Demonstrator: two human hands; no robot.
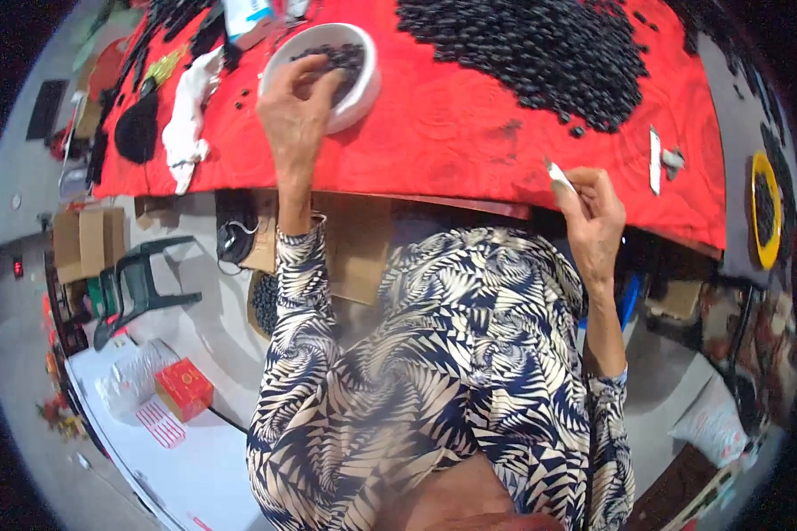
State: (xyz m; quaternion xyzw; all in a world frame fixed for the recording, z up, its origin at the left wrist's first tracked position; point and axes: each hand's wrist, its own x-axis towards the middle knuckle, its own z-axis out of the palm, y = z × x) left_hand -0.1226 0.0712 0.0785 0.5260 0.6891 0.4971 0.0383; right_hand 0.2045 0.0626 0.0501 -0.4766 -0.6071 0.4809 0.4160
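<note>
My left hand (294,111) reaches into a white bowl (369,99) partly filled with small dark pieces (341,58). Its fingers curl closed at the pieces; whatever lies between the fingertips cannot be made out. In my right hand (595,212), thumb and fingers pinch a short, flat white tool (559,173) with a dark tip, above the table's front edge. Beyond and between the hands, a large heap of shiny black pieces (540,57) covers the back of the red tablecloth (452,146).
A similar white strip (654,161) lies at the right, beside a small grey lump (674,161). Left of the bowl are a crumpled white cloth (189,119) and a round black item (136,128). A yellow-rimmed tray (764,212) stands far right; a green chair (146,283) stands lower left.
</note>
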